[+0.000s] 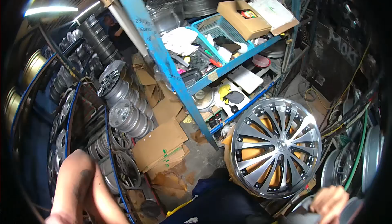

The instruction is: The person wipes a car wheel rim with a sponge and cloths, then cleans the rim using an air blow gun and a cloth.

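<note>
Blue basket (pixel 216 27) holds a phone; right hand (pixel 330 202) fingers curl on grey cloth (pixel 304 218).

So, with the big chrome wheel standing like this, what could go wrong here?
1. The chrome multi-spoke wheel stands on edge and neither hand visibly grips it, so it may roll or tip.
2. The right hand sits low beside its rim and could get pinched.
3. Loose cardboard sheets on the floor could slip underfoot.

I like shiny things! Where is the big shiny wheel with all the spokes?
In the head view, the big chrome wheel stands lower right, just right of the blue shelf rack and above the right hand.
</note>
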`<state>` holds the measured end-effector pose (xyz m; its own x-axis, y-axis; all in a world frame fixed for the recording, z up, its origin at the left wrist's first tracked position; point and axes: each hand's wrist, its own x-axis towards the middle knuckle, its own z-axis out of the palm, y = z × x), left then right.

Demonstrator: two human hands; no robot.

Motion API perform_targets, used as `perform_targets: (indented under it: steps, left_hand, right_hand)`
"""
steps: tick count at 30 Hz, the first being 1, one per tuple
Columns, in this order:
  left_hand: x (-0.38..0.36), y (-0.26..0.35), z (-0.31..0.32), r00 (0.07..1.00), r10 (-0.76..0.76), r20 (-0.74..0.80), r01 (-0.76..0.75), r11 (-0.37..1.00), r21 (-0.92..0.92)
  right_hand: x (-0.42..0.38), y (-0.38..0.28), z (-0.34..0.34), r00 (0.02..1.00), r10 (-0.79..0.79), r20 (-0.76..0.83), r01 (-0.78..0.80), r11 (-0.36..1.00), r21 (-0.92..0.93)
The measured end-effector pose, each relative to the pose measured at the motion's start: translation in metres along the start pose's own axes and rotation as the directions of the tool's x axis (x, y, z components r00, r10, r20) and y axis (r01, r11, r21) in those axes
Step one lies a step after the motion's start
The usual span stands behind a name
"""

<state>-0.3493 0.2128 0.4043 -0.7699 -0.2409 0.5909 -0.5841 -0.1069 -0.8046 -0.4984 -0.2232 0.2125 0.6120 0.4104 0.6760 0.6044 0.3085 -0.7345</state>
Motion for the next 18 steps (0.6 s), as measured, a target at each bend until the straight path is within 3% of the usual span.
perform_targets:
  steps: [2,3,4,5,6,7,8,9,10,11,12,13,14,15,16,17,18]
  left_hand:
    - [-0.011,-0.002,-0.003,0.984,-0.132,-0.119,0.118,0.985,-0.125]
    - [-0.029,-0.004,-0.002,0.963,-0.268,-0.007,0.261,0.944,-0.202]
    - [-0.055,0.004,-0.023,0.88,-0.46,-0.117,0.412,0.863,-0.293]
    - [-0.082,0.012,-0.045,0.748,-0.627,-0.22,0.506,0.752,-0.423]
    - [-0.111,0.02,0.006,0.652,-0.735,-0.189,0.671,0.674,-0.308]
    - [-0.137,0.043,0.028,0.417,-0.902,-0.113,0.853,0.431,-0.293]
    - [-0.163,0.065,0.05,0.115,-0.993,-0.018,0.963,0.116,-0.242]
    - [-0.188,0.088,0.072,-0.17,-0.983,0.07,0.969,-0.179,-0.169]
    - [-0.213,0.107,0.087,-0.243,-0.899,0.364,0.962,-0.272,-0.03]
    - [-0.244,0.14,0.109,-0.371,-0.668,0.645,0.784,-0.597,-0.167]
    - [-0.298,0.195,0.137,0.017,-0.602,0.798,0.849,-0.413,-0.33]
    - [-0.295,0.24,0.156,0.02,-0.359,0.933,0.694,-0.666,-0.271]
    - [-0.27,0.247,0.168,-0.056,0.138,0.989,0.667,-0.732,0.14]
    - [-0.244,0.258,0.176,0.121,-0.023,0.992,0.668,-0.738,-0.099]
    - [-0.249,0.293,0.189,0.181,-0.093,0.979,0.791,-0.578,-0.201]
    - [-0.232,0.3,0.194,0.156,-0.158,0.975,0.76,-0.611,-0.221]
    - [-0.223,0.299,0.196,0.12,-0.174,0.977,0.753,-0.625,-0.204]
  right_hand:
    - [-0.036,0.053,-0.016,0.993,0.099,-0.068,-0.09,0.988,0.122]
    - [-0.055,0.077,-0.017,0.974,0.159,-0.163,-0.129,0.975,0.181]
    - [-0.05,0.097,0.004,0.892,0.177,-0.416,-0.047,0.952,0.303]
    - [-0.045,0.117,0.025,0.733,0.182,-0.655,0.1,0.924,0.369]
    - [-0.037,0.137,0.046,0.533,0.174,-0.828,0.245,0.905,0.348]
    - [-0.035,0.144,0.034,0.592,0.213,-0.777,0.125,0.929,0.35]
    - [-0.039,0.149,0.033,0.509,0.284,-0.813,-0.018,0.947,0.319]
    - [-0.048,0.154,0.036,0.413,0.338,-0.846,-0.164,0.941,0.296]
    - [-0.058,0.173,0.038,0.34,0.287,-0.896,-0.327,0.929,0.173]
    - [-0.063,0.188,0.041,0.271,0.213,-0.939,-0.489,0.871,0.056]
    - [-0.053,0.193,0.047,0.252,0.271,-0.929,-0.497,0.86,0.116]
    - [-0.054,0.204,0.054,0.204,0.283,-0.937,-0.5,0.853,0.149]
    - [-0.05,0.213,0.062,0.186,0.315,-0.931,-0.361,0.903,0.233]
    - [-0.043,0.22,0.069,0.176,0.357,-0.917,-0.214,0.923,0.318]
    - [-0.034,0.225,0.076,0.174,0.335,-0.926,-0.134,0.94,0.315]
    - [-0.027,0.229,0.083,0.17,0.319,-0.932,-0.053,0.948,0.314]
    - [-0.027,0.234,0.087,0.181,0.262,-0.948,-0.068,0.965,0.254]
